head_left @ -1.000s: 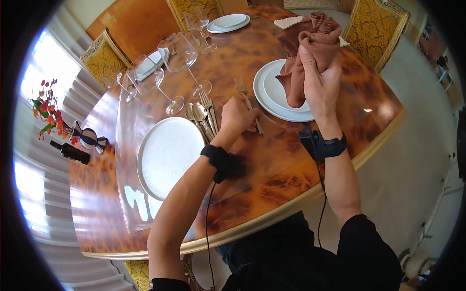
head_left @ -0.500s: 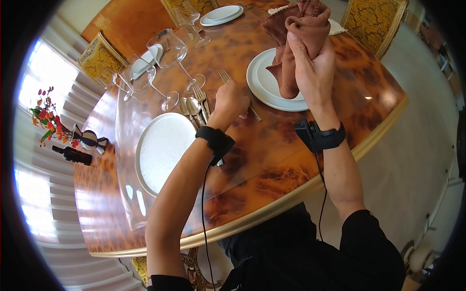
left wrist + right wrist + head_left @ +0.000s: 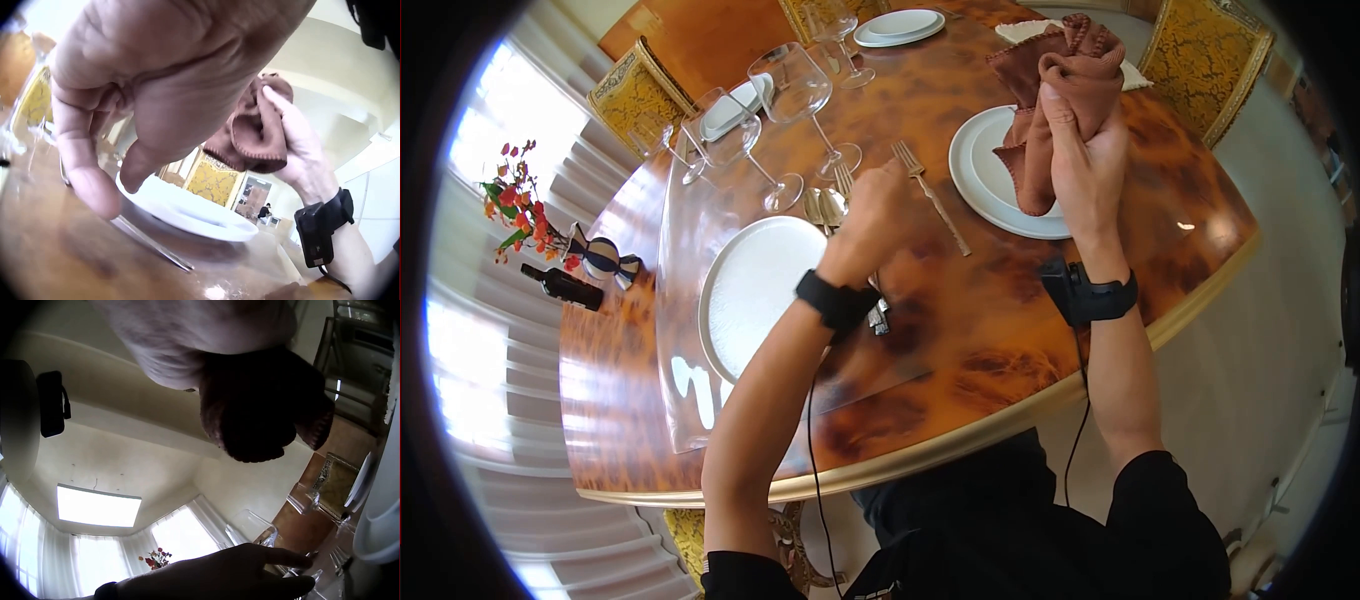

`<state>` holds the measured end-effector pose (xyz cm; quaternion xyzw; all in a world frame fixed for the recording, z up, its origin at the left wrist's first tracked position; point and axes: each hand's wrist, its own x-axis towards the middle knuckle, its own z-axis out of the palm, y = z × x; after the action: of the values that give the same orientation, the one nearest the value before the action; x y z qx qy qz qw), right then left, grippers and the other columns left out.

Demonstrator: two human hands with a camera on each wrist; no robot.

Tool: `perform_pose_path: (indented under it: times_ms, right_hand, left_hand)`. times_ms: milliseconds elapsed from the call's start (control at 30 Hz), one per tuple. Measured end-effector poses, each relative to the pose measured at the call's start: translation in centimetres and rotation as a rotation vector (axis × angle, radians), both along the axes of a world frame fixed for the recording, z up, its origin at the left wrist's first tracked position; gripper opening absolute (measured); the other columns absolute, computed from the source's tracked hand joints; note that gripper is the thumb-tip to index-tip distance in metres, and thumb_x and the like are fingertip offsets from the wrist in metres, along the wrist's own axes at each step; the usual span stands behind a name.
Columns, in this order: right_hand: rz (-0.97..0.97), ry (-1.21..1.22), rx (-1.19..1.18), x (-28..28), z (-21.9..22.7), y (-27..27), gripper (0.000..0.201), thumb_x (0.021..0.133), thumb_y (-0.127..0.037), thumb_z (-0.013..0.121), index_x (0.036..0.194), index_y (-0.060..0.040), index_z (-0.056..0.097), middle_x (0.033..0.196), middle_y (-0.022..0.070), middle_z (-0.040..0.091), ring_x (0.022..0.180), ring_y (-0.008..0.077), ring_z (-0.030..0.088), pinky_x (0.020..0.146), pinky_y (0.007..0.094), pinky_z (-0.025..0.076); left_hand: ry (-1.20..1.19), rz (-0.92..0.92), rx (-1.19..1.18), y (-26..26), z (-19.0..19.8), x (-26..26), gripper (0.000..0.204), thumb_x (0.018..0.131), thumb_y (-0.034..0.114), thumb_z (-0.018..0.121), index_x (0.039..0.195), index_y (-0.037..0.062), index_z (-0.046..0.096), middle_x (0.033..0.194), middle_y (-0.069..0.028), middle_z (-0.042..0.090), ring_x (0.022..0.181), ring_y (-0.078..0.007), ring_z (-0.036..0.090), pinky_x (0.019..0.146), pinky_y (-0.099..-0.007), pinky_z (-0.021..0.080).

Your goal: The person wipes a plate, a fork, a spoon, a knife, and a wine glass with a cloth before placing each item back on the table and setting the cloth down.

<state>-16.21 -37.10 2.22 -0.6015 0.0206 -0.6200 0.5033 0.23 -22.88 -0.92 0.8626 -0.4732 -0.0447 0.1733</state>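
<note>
My right hand (image 3: pixel 1092 170) holds a folded brown napkin (image 3: pixel 1040 165) with stitched edges up over a pair of stacked white plates (image 3: pixel 970 160); the thumb presses on its near fold. My left hand (image 3: pixel 872 225) hovers low over the table, palm down, its thumb and index finger apart with nothing between them. Just right of it lies a fork (image 3: pixel 940 210), tines pointing away. In the left wrist view the index fingertip overlaps the upper end of the fork's handle (image 3: pixel 156 247). Several spoons and forks (image 3: pixel 825 207) lie partly hidden under the left hand.
A large white plate (image 3: pixel 750 290) sits by the left forearm. Several stemmed glasses (image 3: pixel 795 85) stand behind the cutlery. Farther back are more stacked plates (image 3: pixel 900 25). A dark bottle (image 3: pixel 560 287) and a flower vase (image 3: pixel 600 258) stand at far left. Yellow chairs (image 3: pixel 1205 70) surround the table.
My left hand has come off the fork and shifted left over the other cutlery, leaving the fork fully in sight on the table. The right hand keeps holding the napkin in the air.
</note>
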Motion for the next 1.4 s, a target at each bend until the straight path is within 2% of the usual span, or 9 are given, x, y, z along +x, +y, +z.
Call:
perform_pose_path:
  times_ms: [100, 133, 300, 667, 867, 967, 1167, 1267, 1400]
  right_hand:
    - [-0.081, 0.042, -0.066, 0.1, -0.2, -0.2, 0.024, 0.096, -0.014, 0.070, 0.111, 0.0025, 0.062, 0.092, 0.0056, 0.069, 0.077, 0.0102, 0.064, 0.069, 0.0269, 0.052]
    - [-0.105, 0.033, -0.099, 0.3, -0.2, -0.3, 0.023, 0.096, -0.013, 0.070, 0.111, 0.0024, 0.062, 0.092, 0.0064, 0.069, 0.078, 0.0110, 0.064, 0.071, 0.0274, 0.052]
    - [-0.099, 0.069, -0.105, 0.6, -0.3, 0.8, 0.019, 0.095, -0.011, 0.070, 0.106, 0.0028, 0.064, 0.093, 0.0073, 0.070, 0.079, 0.0121, 0.065, 0.073, 0.0285, 0.052]
    - [-0.064, 0.120, -0.073, 0.6, 0.0, 1.7, 0.018, 0.094, -0.011, 0.071, 0.102, 0.0035, 0.065, 0.087, 0.0052, 0.069, 0.075, 0.0111, 0.064, 0.068, 0.0282, 0.053]
    - [-0.097, 0.128, -0.164, 0.8, -0.2, 1.2, 0.017, 0.094, -0.010, 0.071, 0.102, 0.0033, 0.065, 0.086, 0.0053, 0.069, 0.073, 0.0107, 0.064, 0.068, 0.0270, 0.052]
    - [-0.088, 0.116, -0.160, 0.9, -0.3, 1.4, 0.016, 0.094, -0.010, 0.071, 0.102, 0.0027, 0.065, 0.085, 0.0053, 0.069, 0.073, 0.0104, 0.064, 0.069, 0.0268, 0.052]
    - [-0.029, 0.159, -0.074, 0.5, 0.1, 2.1, 0.017, 0.093, -0.010, 0.071, 0.102, 0.0028, 0.065, 0.086, 0.0057, 0.069, 0.076, 0.0107, 0.065, 0.070, 0.0272, 0.052]
    - [-0.060, 0.158, -0.111, 0.6, -0.1, 1.8, 0.018, 0.093, -0.010, 0.071, 0.103, 0.0034, 0.064, 0.086, 0.0058, 0.069, 0.076, 0.0110, 0.065, 0.069, 0.0269, 0.053]
    - [-0.060, 0.151, -0.140, 0.7, -0.4, 1.7, 0.020, 0.093, -0.012, 0.071, 0.105, 0.0035, 0.064, 0.090, 0.0065, 0.070, 0.076, 0.0117, 0.065, 0.070, 0.0276, 0.053]
  left_hand:
    - [-0.098, 0.040, 0.068, 4.2, 3.3, 1.9, 0.032, 0.081, 0.028, 0.071, 0.097, 0.0009, 0.074, 0.086, -0.0226, 0.071, 0.081, -0.0350, 0.071, 0.075, -0.0447, 0.055]
    - [-0.173, 0.049, 0.008, 5.3, 2.9, 3.1, 0.025, 0.075, 0.024, 0.078, 0.077, -0.0002, 0.073, 0.077, -0.0259, 0.068, 0.074, -0.0412, 0.069, 0.070, -0.0484, 0.055]
    - [-0.216, 0.080, 0.238, 7.2, 1.2, 2.5, 0.031, 0.075, 0.028, 0.082, 0.081, -0.0010, 0.072, 0.085, -0.0232, 0.070, 0.086, -0.0388, 0.070, 0.072, -0.0482, 0.055]
    - [-0.194, 0.077, 0.260, 6.2, 0.8, 1.5, 0.040, 0.070, 0.034, 0.081, 0.077, -0.0039, 0.072, 0.080, -0.0254, 0.069, 0.081, -0.0405, 0.070, 0.071, -0.0475, 0.055]
    - [-0.100, 0.154, 0.193, 5.7, 0.1, 1.8, 0.027, 0.069, 0.021, 0.074, 0.080, -0.0033, 0.072, 0.086, -0.0237, 0.071, 0.086, -0.0413, 0.070, 0.076, -0.0466, 0.056]
    - [-0.095, 0.182, 0.117, 5.7, -0.8, 1.9, 0.042, 0.066, 0.031, 0.078, 0.079, -0.0086, 0.071, 0.083, -0.0281, 0.070, 0.081, -0.0387, 0.071, 0.075, -0.0444, 0.057]
    - [0.081, 0.264, 0.049, 6.1, 1.1, 1.4, 0.043, 0.072, 0.029, 0.073, 0.072, -0.0126, 0.065, 0.064, -0.0224, 0.064, 0.054, -0.0313, 0.067, 0.049, -0.0396, 0.055]
    - [0.296, 0.379, 0.113, 6.3, 3.0, 0.4, 0.045, 0.076, 0.033, 0.074, 0.077, -0.0118, 0.068, 0.072, -0.0274, 0.068, 0.066, -0.0347, 0.072, 0.059, -0.0416, 0.058]
    - [0.324, 0.364, -0.017, 7.7, 3.4, 0.5, 0.039, 0.080, 0.026, 0.068, 0.071, -0.0118, 0.064, 0.061, -0.0213, 0.063, 0.051, -0.0277, 0.068, 0.046, -0.0364, 0.054]
